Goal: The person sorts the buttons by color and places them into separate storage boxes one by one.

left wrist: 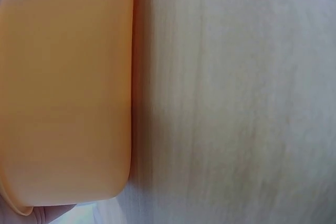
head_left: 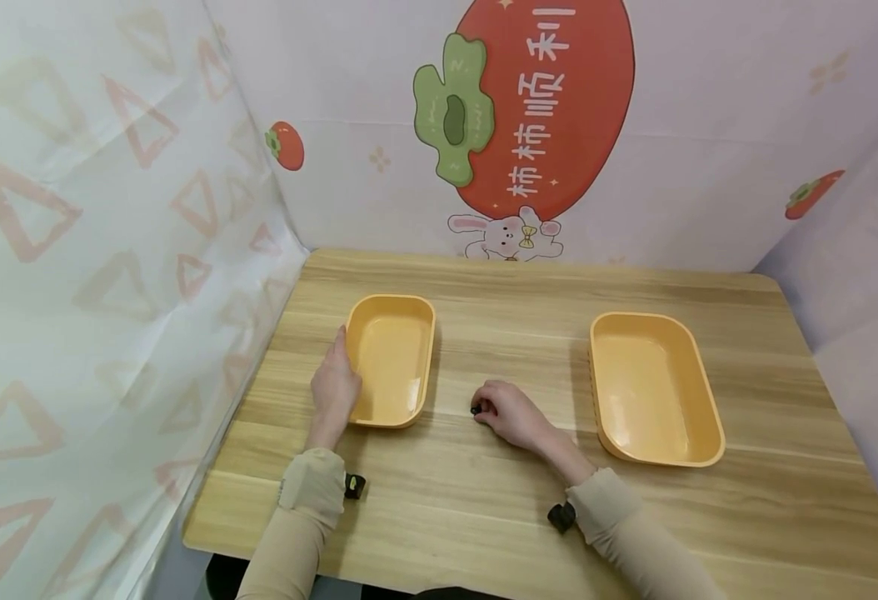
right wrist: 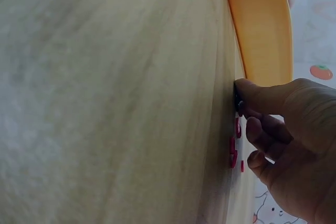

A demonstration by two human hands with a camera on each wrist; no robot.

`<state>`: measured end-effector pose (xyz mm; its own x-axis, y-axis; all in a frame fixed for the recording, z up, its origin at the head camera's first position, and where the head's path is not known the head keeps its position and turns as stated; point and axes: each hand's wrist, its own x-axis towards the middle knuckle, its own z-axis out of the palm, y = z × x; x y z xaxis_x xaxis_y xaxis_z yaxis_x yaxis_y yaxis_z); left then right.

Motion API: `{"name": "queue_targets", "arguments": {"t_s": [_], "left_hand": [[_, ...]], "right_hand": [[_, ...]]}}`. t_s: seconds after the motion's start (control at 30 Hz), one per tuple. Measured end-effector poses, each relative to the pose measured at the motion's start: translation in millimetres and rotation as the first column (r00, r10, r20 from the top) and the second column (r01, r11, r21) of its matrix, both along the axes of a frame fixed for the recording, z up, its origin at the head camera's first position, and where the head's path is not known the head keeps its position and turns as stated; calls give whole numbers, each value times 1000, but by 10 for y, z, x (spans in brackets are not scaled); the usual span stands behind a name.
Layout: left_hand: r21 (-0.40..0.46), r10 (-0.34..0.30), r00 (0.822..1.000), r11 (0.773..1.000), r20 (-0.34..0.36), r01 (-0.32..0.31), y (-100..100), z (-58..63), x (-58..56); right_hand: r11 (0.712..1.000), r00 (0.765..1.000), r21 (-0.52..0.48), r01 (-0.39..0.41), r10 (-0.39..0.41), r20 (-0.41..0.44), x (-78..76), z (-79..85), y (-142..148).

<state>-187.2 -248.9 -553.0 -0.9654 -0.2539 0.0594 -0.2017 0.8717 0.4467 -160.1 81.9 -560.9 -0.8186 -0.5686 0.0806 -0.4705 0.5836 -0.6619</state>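
My right hand (head_left: 510, 414) pinches a small black piece (right wrist: 239, 102) between thumb and fingertips, close over the tabletop. In the head view only a bit of that dark piece (head_left: 476, 410) shows at the fingertips. Several small red pieces (right wrist: 233, 153) appear by the curled fingers in the right wrist view; the head view does not show them. At the left side of an orange-yellow container (head_left: 389, 333), my left hand (head_left: 336, 385) holds the rim. The left wrist view shows its fingers below the lip, against the outer wall (left wrist: 68, 93).
A second orange-yellow container (head_left: 645, 392) stands on the right of the wooden table (head_left: 454, 492). Printed sheets (head_left: 364, 75) hang behind and at the sides. Each wrist carries a small black device, one (head_left: 354, 486) at the left and one (head_left: 561, 517) at the right.
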Motion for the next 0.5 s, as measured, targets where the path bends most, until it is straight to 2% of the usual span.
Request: {"name": "queue_targets", "arguments": {"t_s": [0.03, 0.2, 0.23, 0.3, 0.43, 0.5], "left_hand": [[-1, 1, 1000, 1000, 3, -1, 31, 64, 27], [-2, -1, 1000, 1000, 6, 1, 109, 221, 117], [-10, -11, 1000, 1000, -15, 10, 74, 157, 106], [-11, -17, 1000, 1000, -18, 17, 57, 131, 95], [-33, -37, 998, 999, -45, 35, -73, -126, -23], [-34, -34, 999, 999, -31, 33, -79, -151, -50]], "right_hand": [[1000, 1000, 5, 1, -1, -2, 3, 3, -2], [1000, 1000, 23, 17, -16, -23, 20, -1, 5], [1000, 1000, 23, 18, -18, -25, 21, -5, 8], [1000, 999, 20, 20, -20, -28, 19, -16, 11], [1000, 999, 13, 21, -21, -28, 2, -43, 20], [1000, 999, 11, 21, -20, -26, -3, -46, 24]]}}
